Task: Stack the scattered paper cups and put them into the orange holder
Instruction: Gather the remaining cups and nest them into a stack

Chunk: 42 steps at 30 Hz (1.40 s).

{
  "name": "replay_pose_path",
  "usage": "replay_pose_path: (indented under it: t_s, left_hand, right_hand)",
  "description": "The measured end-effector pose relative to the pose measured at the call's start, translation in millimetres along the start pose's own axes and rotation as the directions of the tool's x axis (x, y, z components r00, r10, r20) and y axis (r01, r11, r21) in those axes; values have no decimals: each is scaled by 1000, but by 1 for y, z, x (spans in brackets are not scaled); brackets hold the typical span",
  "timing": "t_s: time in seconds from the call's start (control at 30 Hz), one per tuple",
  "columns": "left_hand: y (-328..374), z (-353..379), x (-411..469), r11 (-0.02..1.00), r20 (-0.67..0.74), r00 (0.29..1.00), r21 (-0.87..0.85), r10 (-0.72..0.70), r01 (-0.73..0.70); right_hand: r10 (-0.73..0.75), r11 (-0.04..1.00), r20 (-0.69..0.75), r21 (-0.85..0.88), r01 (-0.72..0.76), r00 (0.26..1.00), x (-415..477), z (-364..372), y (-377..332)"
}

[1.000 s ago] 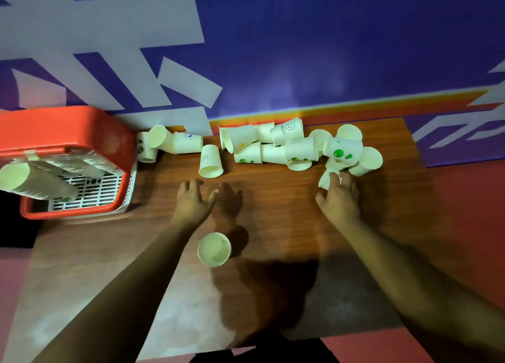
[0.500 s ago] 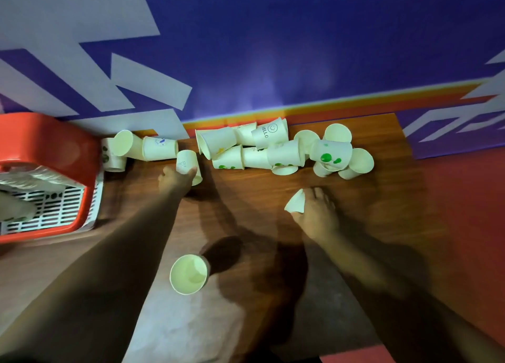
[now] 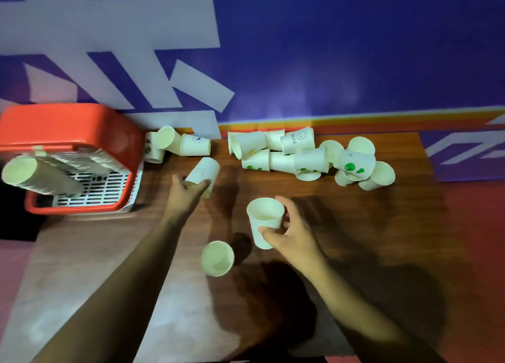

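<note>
Two bare forearms reach over the brown wooden table [image 3: 382, 253]. Nearest, between them and just left of the right hand's grip, a plain cream paper cup [image 3: 217, 258] stands upright and untouched. The right hand [image 3: 293, 233] is closed around a second cream paper cup [image 3: 264, 222], mouth up, thumb across its lower wall and fingers wrapped behind. Farther and to the left, the left hand [image 3: 188, 192] pinches the rim of a tipped white cup with a small printed face [image 3: 202, 174], thumb and fingers clamped on its open end. Beyond both grips, a scattered heap of white paper cups with green dots and a "HELLO" print [image 3: 303, 155] lies along the table's far edge, with three more cups [image 3: 179, 145] lying left of the left hand's cup. Far left sits the orange plastic holder [image 3: 68, 127], a long stack of nested cups [image 3: 41, 178] lying on its white grid
</note>
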<state>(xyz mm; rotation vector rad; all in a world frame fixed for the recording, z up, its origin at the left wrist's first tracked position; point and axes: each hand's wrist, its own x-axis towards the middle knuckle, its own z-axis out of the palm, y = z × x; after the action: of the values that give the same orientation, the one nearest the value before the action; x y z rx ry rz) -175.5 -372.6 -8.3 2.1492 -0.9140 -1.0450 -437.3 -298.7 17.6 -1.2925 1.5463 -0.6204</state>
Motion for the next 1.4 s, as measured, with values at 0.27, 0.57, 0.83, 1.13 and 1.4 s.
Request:
replay_pose_path:
  t_s: [0.27, 0.57, 0.83, 1.13, 1.4]
  left_hand:
    - [-40, -64, -70, 958, -8, 999, -283, 39, -40]
    - [-60, -88, -114, 953, 27, 994, -287, 106, -94]
    - [-65, -84, -136, 892, 303, 848, -20, 436, -452]
    - [-78, -28, -116, 586, 564, 726, 455, 394, -671]
    - [-66, -9, -92, 578, 549, 726, 458, 414, -676]
  right_hand:
    - [-116, 993, 173, 55, 108, 978, -43, 71, -15]
    - [-219, 901, 165, -344, 265, 962, -52, 111, 15]
    - [-67, 939, 190, -320, 126, 980, -59, 105, 32]
    - [102, 929, -60, -351, -117, 993, -29, 46, 40]
    - [115, 893, -210, -407, -194, 971, 22, -18, 35]
